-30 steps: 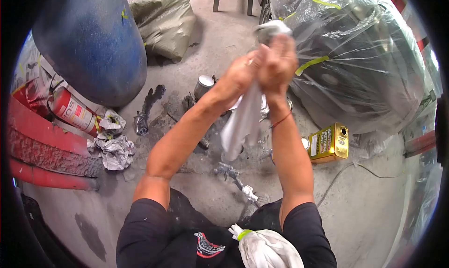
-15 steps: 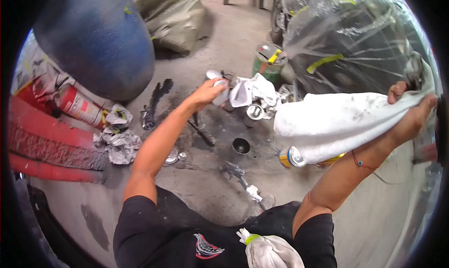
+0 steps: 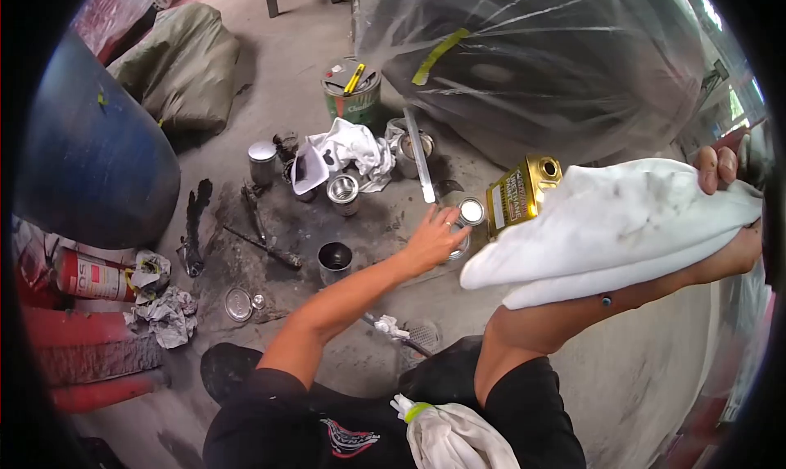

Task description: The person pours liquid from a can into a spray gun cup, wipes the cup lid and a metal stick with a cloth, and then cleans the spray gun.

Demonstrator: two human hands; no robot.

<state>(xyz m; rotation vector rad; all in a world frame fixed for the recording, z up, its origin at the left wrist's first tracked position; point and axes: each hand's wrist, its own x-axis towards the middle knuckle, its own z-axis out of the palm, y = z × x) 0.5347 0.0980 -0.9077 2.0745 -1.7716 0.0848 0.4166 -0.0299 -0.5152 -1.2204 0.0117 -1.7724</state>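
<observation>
My left hand (image 3: 434, 241) is low over the floor, fingers curled at the side of a small metal can (image 3: 472, 212) with a pale round top. Part of another round can shows below that hand. White cloth (image 3: 614, 223) hangs in my right hand (image 3: 717, 171), whose fingers are closed over its upper edge at far right. A dark grey object beside those fingers is mostly cut off. Just beyond the small can stands a gold rectangular paint tin (image 3: 524, 194), partly covered by the cloth. To the left are a dark open cup (image 3: 334, 261) and an open silver can (image 3: 343, 194).
A green paint can (image 3: 352, 100) with a yellow cutter on top stands farther back, near plastic-wrapped bulk (image 3: 524, 67). Crumpled white cloth (image 3: 360, 154) and a lidded can (image 3: 262, 164) sit among the cans. At left are a blue barrel (image 3: 98, 158) and red fire extinguisher (image 3: 90, 274).
The view has swung right. My left hand has moved from the cans at the back to beside the gold tin, carrying a small can. My right hand still holds the cloth.
</observation>
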